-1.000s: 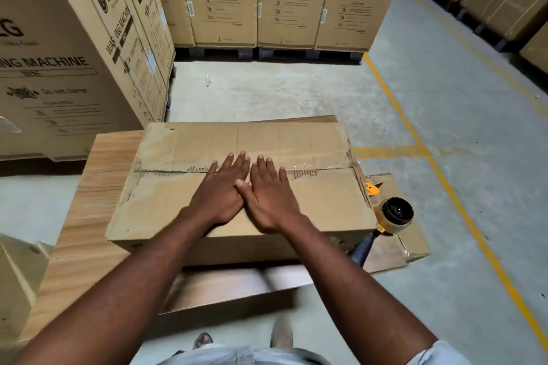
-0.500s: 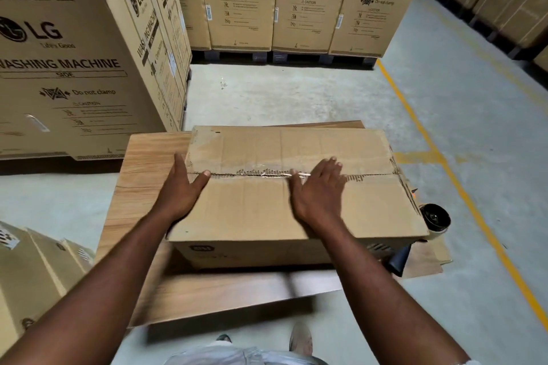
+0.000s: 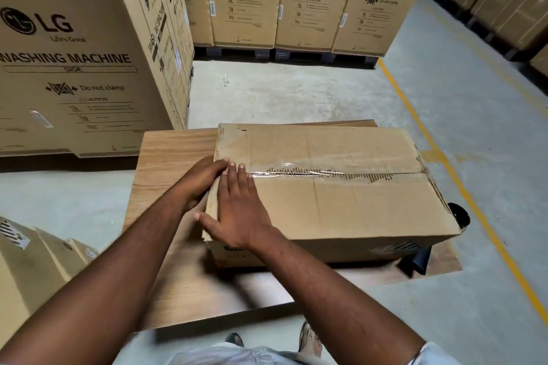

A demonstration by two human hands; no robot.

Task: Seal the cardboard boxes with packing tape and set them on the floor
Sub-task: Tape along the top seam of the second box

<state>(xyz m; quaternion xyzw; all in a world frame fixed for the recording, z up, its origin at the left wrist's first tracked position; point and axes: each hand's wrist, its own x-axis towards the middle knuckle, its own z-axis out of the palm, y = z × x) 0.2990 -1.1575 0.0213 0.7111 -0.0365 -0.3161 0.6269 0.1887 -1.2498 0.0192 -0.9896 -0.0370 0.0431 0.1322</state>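
A closed cardboard box [image 3: 341, 204] lies on a wooden table [image 3: 166, 157], with clear packing tape [image 3: 296, 172] running along its top seam. My right hand [image 3: 237, 210] lies flat on the box's top near the left end, fingers straight and tips at the seam. My left hand [image 3: 201, 178] presses against the box's left side at the seam, partly hidden by the right hand. The tape dispenser [image 3: 458, 215] peeks out behind the box's right end, mostly hidden.
Tall washing machine cartons [image 3: 83, 53] stand at left, and a row of more cartons [image 3: 296, 0] stands on pallets at the back. Smaller cardboard boxes [image 3: 35, 261] sit on the floor at lower left. A yellow line [image 3: 444, 163] crosses the concrete floor at right.
Both hands slid left along the taped seam from the box's middle to its left end; the left hand went over the left edge onto the side. The view shifted left.
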